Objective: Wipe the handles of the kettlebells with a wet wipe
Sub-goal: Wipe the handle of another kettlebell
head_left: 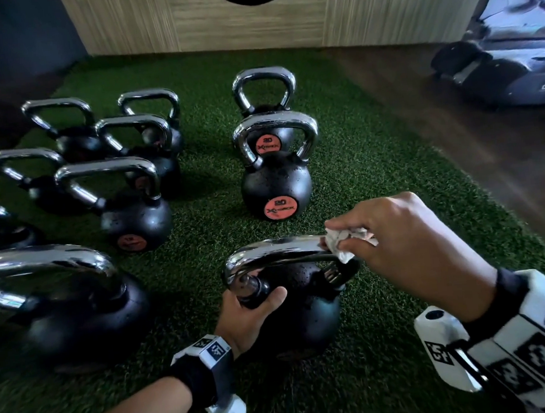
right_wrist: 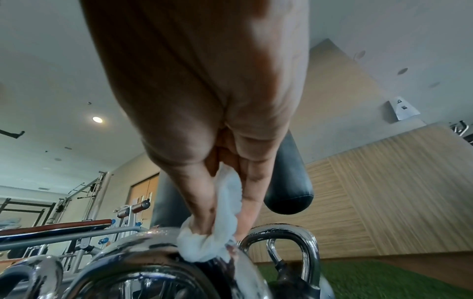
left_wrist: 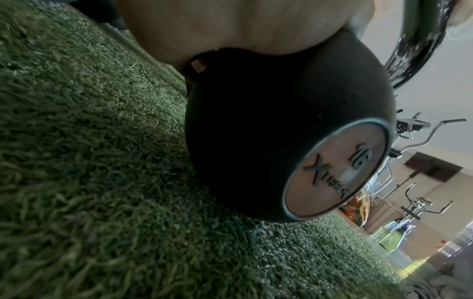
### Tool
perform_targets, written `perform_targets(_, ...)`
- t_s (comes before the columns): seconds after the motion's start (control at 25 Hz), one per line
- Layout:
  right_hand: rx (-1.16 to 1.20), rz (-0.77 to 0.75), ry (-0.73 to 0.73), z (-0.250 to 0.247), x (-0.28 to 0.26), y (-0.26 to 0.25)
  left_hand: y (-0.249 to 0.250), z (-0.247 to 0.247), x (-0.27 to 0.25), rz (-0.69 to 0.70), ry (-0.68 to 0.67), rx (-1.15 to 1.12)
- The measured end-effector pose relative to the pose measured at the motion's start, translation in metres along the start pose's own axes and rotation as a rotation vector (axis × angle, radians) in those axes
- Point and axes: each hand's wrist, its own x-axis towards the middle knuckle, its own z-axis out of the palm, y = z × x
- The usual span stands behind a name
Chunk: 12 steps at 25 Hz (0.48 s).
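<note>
Green fake grass [head_left: 375,173] covers the floor, and many kettlebells stand on it. One black kettlebell [head_left: 304,313] sits low in the middle of the head view. Its round sticker [left_wrist: 335,172] shows the number 16 in the left wrist view.

Its shiny handle [head_left: 274,251] curves over the top. At the right end of the handle, the white wet wipe [head_left: 344,240] is scrunched up and pressed on the metal. The right hand [head_left: 406,242] pinches the wipe between thumb and fingers. In the right wrist view, the wipe [right_wrist: 217,232] bunches under the fingertips [right_wrist: 202,224] on top of the handle [right_wrist: 143,254].

The left hand [head_left: 250,317] grips the kettlebell at the left foot of the handle, where the metal meets the black ball. Its fingers curl around that spot.

Just above in the head view stands a kettlebell with an orange 20 sticker [head_left: 278,186], and another one [head_left: 266,106] stands behind it. More kettlebells [head_left: 113,165] stand in rows on the left side of the frame, and a big one [head_left: 65,301] sits at the lower left.

A wood wall [head_left: 252,24] runs across the top of the frame. A black punching bag [right_wrist: 289,186] hangs in front of the wood wall in the right wrist view. Gym machines [left_wrist: 419,145] show at the right edge of the left wrist view.
</note>
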Motion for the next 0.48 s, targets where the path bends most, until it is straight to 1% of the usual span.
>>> perform_targets(0.12,-0.074,0.020,0.025,0.000,-0.002,0.013,-0.001,0.002,0.000,0.009,0.010,-0.017)
perform_targets(0.24,-0.090,0.111,-0.029,-0.003,-0.005,0.028,-0.001,0.003,0.000,0.035,0.008,-0.018)
perform_targets(0.32,-0.109,0.102,-0.032,0.001,-0.009,0.031,0.000,0.003,0.000,0.030,0.016,-0.029)
perform_targets(0.44,-0.021,0.101,0.026,0.004,-0.016,0.036,0.004,0.003,0.000,0.080,-0.040,-0.057)
perform_targets(0.48,-0.023,0.109,0.024,0.005,-0.017,0.039,0.007,0.003,-0.001,0.095,-0.063,-0.054)
